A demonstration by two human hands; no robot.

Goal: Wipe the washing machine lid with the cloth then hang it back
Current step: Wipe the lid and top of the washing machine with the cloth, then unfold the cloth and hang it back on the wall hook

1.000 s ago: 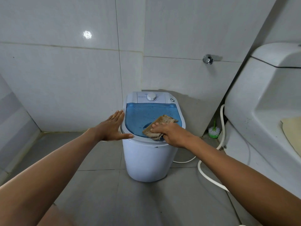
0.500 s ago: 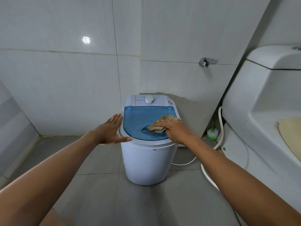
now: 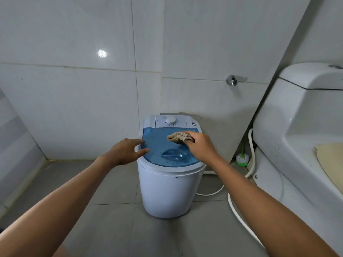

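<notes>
On glossy blue lid point(image 3: 163, 145), bunched knitted cloth point(image 3: 178, 137)

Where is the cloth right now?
In the head view the cloth lies bunched on the far right part of the blue lid, held by the right hand, just in front of the white dial.

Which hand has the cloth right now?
The right hand holds the tan cloth on the blue lid; the left hand only rests at the lid's left edge.
</notes>
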